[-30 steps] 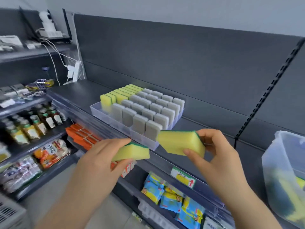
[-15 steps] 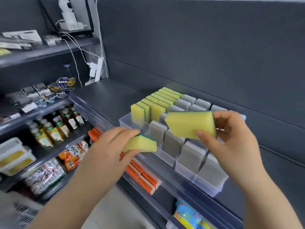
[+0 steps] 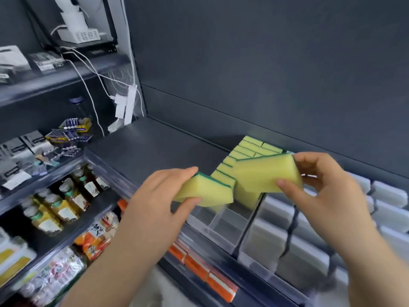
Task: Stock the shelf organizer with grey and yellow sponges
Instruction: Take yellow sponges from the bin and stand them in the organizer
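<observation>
The left sponge [image 3: 205, 193], pinched in your left hand [image 3: 155, 196], was matt yellow foam, finely porous, with a rougher dark-green scouring layer on one face. The right sponge [image 3: 263, 173], gripped in your right hand [image 3: 327, 196], showed the same soft foam and green edge. The organizer [image 3: 228, 231] was clear, smooth plastic, faintly glossy on its dividers. The grey sponges [image 3: 272, 240] in it looked matt, though blurred. The shelf [image 3: 155, 147] and back panel [image 3: 265, 74] looked like dark, smooth, matt painted metal. The bottles [image 3: 66, 200] below had glossy bodies with paper-like labels; the orange packs [image 3: 219, 282] had a slight sheen.
</observation>
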A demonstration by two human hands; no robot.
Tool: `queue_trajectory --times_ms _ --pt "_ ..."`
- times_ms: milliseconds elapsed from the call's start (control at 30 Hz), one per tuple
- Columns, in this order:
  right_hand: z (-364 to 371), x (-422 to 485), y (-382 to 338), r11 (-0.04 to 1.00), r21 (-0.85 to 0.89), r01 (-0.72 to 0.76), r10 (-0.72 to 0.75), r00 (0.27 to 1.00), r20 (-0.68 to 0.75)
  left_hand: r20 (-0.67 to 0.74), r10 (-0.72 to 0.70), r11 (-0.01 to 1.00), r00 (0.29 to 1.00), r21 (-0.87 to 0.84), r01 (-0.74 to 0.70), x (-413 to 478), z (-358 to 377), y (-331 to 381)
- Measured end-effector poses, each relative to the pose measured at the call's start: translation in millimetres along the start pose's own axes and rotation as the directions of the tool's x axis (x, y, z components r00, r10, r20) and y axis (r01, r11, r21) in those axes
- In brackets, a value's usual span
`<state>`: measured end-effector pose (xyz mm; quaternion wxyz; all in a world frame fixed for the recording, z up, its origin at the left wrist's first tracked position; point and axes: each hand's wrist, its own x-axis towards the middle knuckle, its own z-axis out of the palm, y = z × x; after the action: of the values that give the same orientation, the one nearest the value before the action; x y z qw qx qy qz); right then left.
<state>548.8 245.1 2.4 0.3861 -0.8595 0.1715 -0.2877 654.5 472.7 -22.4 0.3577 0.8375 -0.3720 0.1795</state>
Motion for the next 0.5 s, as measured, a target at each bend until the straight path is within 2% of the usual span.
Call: queue_trajectory --times_ms 267,500 --pt "45 13 -25 0.975 -0.088 -0.206 0.181 0.955 -0.235 0.111 0.211 0.955 0.971 -0.233 -0.181 75 11 -78" --pt "70 7 -49 0.904 -0.130 -0.408 0.314 0.838 -0.446 0.156 0.394 0.860 0.906 -0.410 -0.304 122 25 -110"
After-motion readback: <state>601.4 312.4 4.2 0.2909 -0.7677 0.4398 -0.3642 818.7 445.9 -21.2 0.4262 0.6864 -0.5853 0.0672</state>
